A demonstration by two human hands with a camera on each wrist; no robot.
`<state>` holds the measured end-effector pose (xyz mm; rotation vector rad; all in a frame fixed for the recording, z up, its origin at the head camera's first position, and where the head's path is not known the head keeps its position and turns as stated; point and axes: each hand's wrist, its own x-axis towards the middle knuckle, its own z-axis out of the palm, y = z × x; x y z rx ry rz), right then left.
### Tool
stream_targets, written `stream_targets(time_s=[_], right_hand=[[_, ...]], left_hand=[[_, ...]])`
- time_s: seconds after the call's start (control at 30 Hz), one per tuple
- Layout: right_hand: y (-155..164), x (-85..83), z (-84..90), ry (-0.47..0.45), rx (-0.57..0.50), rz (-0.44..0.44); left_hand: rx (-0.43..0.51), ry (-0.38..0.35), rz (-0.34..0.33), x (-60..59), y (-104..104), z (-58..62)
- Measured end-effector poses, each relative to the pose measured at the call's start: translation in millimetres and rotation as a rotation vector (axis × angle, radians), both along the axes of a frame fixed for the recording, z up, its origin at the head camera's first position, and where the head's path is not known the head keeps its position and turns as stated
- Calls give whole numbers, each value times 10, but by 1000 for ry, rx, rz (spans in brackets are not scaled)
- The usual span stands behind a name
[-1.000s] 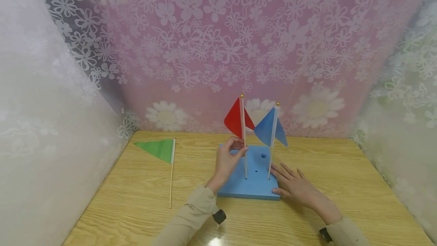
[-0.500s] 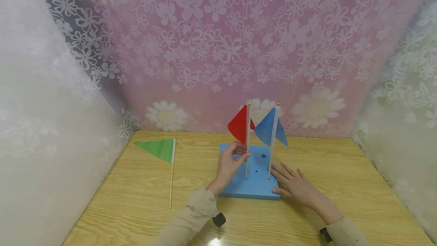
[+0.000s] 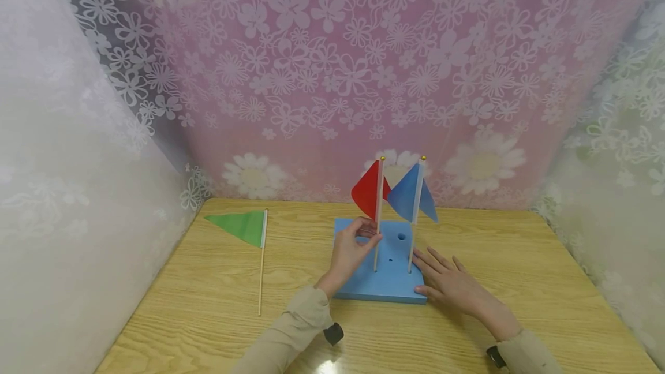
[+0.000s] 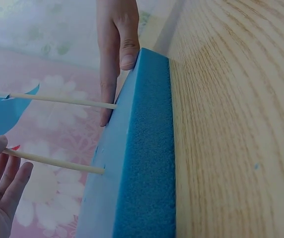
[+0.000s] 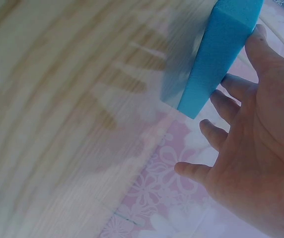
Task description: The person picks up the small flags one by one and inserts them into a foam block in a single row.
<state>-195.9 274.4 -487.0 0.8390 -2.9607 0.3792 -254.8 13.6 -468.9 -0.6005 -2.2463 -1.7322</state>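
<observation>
My left hand pinches the stick of the red flag between thumb and fingertips, just below the cloth. That stick stands upright in a hole of the foam block, near the block's front edge. My right hand lies flat with straight fingers, its thumb pressed against the block's front right corner and its fingers touching the right side. It holds nothing. The blue flag stands in the block too, just right of the red one, at the right edge. I see the block sitting near the middle of the table, a little toward the back edge. The green flag lies flat near the table's left edge, well apart from the block.
</observation>
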Motion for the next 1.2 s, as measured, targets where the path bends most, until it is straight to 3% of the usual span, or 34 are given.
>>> stream_targets(time_s=[0.3,0.5,0.57,0.73,0.83,0.97,1.2], right_hand=[[-2,-10,13,-14,5,-1],[0,-15,16,-23,5,0],[-1,-12,21,-23,12,1],[13,-17,-4,1,2,16],[40,-23,-53,33,-23,32],[71,-35,-107,62,-43,41],[62,-37,-115,73,-22,35]], left_hand=[[8,-35,11,11,-33,24],[46,-41,43,-26,-217,58],[47,-28,61,-25,-317,124],[103,-22,119,-82,-631,152],[145,-24,167,-148,-839,83],[132,-42,233,-155,-1137,52],[64,-168,346,-99,-1696,-14]])
